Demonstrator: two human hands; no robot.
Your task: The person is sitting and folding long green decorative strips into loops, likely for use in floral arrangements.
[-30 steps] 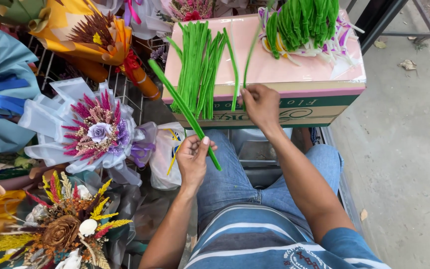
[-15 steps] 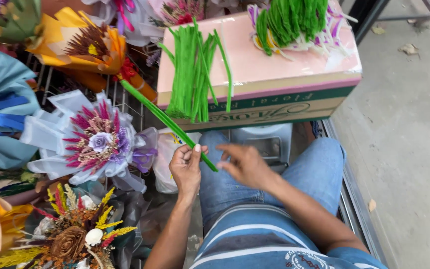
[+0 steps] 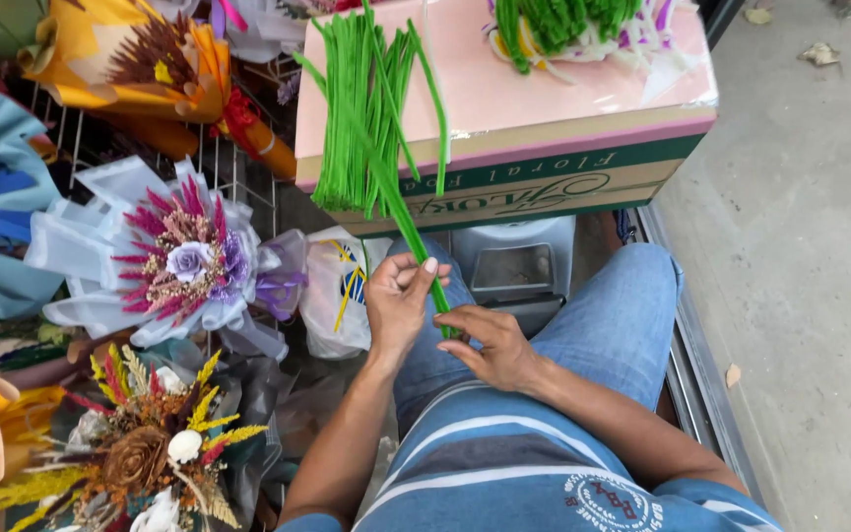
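Since a second ago, my right hand (image 3: 492, 347) has come back from the box top and now meets my left hand (image 3: 401, 300) over my lap, and the green stem (image 3: 398, 212) has swung from a leftward slant to a steeper line. That stem's long axis runs from my fingers up and slightly left, crossing the bundle of green stems (image 3: 371, 118) lying on the pink-topped cardboard box (image 3: 544, 108). Its lower end sits between both hands: left fingers are curled closed around it, right fingertips pinch it just below, so both hands are clamped on the same stem, touching each other. Wrapped bouquets (image 3: 184, 261) crowd a wire rack to my left, well apart from the hands.
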